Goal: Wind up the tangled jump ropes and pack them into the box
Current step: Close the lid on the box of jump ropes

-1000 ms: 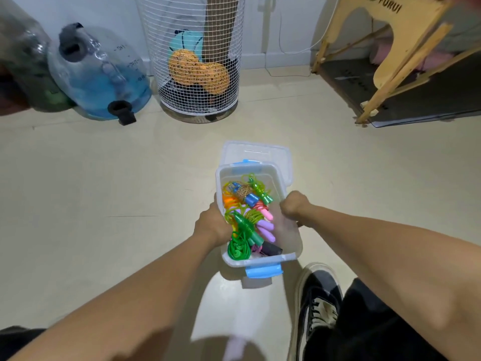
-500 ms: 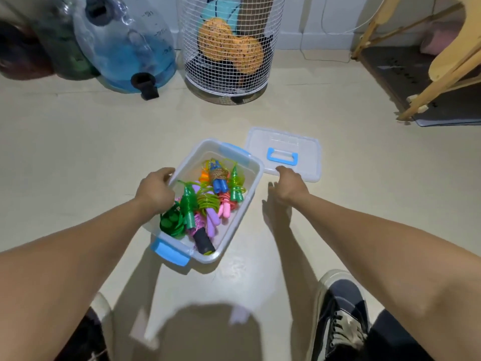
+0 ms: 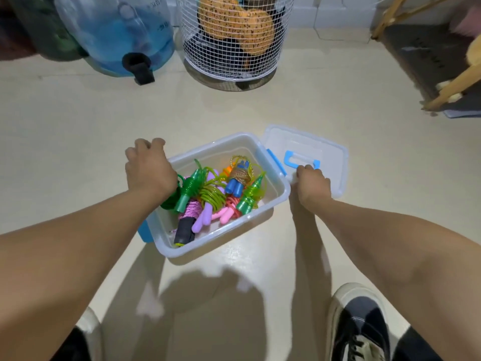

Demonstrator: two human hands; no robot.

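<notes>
The left hand (image 3: 149,168) hangs over the box (image 3: 282,198), fingers loosely curled, holding nothing. Beside the box, the right hand (image 3: 312,185) grabs the lid (image 3: 330,152) by its edge.

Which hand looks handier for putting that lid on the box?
The right hand: its fingers already rest on the lid, lying beside the box. The left hand sits at the box's far-left rim, away from it.
</notes>
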